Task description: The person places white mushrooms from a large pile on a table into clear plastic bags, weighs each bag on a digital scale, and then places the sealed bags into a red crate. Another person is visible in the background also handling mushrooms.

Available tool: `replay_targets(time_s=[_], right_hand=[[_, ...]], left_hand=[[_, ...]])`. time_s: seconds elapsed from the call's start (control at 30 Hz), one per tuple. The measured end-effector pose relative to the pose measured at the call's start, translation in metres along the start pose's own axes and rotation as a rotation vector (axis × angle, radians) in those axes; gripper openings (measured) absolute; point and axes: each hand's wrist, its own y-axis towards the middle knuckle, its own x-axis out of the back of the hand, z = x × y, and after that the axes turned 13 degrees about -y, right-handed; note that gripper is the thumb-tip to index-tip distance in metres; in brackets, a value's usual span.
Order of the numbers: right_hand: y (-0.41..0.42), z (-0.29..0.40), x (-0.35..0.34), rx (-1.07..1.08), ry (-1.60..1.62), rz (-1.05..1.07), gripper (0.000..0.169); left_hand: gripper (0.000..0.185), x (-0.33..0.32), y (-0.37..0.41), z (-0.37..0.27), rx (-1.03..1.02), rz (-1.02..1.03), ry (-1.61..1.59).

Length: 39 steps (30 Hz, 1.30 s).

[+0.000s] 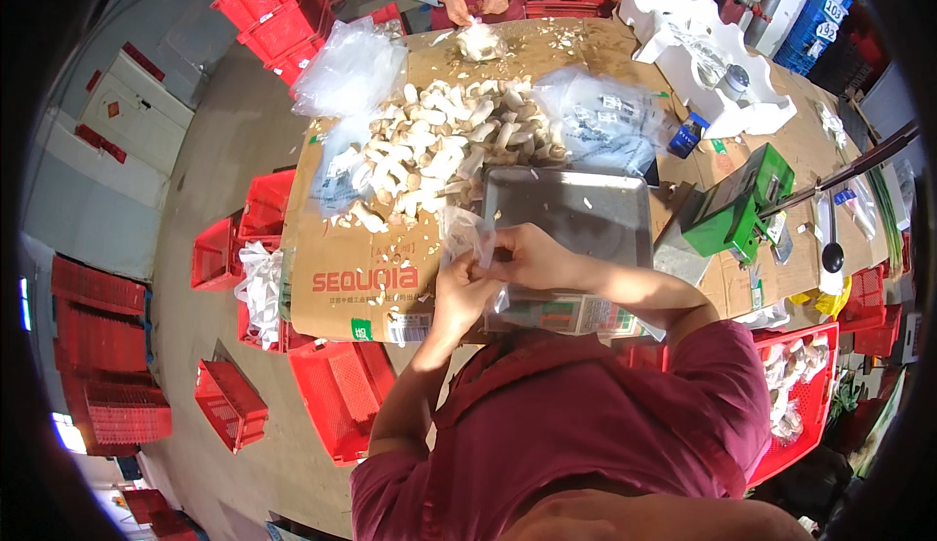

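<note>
Both hands meet at the near edge of the work table, in front of my apron. My left hand (461,294) and my right hand (533,250) pinch a clear plastic bag (465,231) between their fingers. The bag's upper part stands up above the left hand, and I see no contents in it. Just beyond lies a large heap of king oyster mushrooms (432,149), pale stems with brownish caps. A dark rectangular metal tray (567,208) sits beside the heap, partly behind my right hand and forearm; a few mushroom scraps lie in it.
Cardboard (366,248) covers the table. Plastic bags (351,65) and printed bags (604,120) flank the heap. A green device (739,197) with a long lever and a white foam box (703,58) stand right. Across, a person's hands (476,5) hold a filled bag (481,42). Red crates (344,395) surround the table.
</note>
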Motion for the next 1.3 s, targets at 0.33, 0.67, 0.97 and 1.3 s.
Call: replay_targets(time_s=[0.33,0.67,0.97,1.3], right_hand=[[-0.006,-0.037,0.026,-0.066,-0.593,-0.359,0.019],[0.036,-0.070,-0.031,0.008,0.835,-0.208,0.027],[0.044,-0.084,-0.022,0.072,-0.517,-0.480,0.088],[0.080,-0.029,0.025,0.032,0.194,0.791,0.038]], left_hand=[[0.010,0.091,0.022,0.018,0.094,-0.461,-1.180],[0.019,-0.029,-0.022,-0.007,-0.687,0.069,0.624],[0.024,0.020,-0.019,0.039,0.058,-0.041,-0.739],[0.035,0.115,-0.045,0.087,-0.163,-0.540,-0.167]])
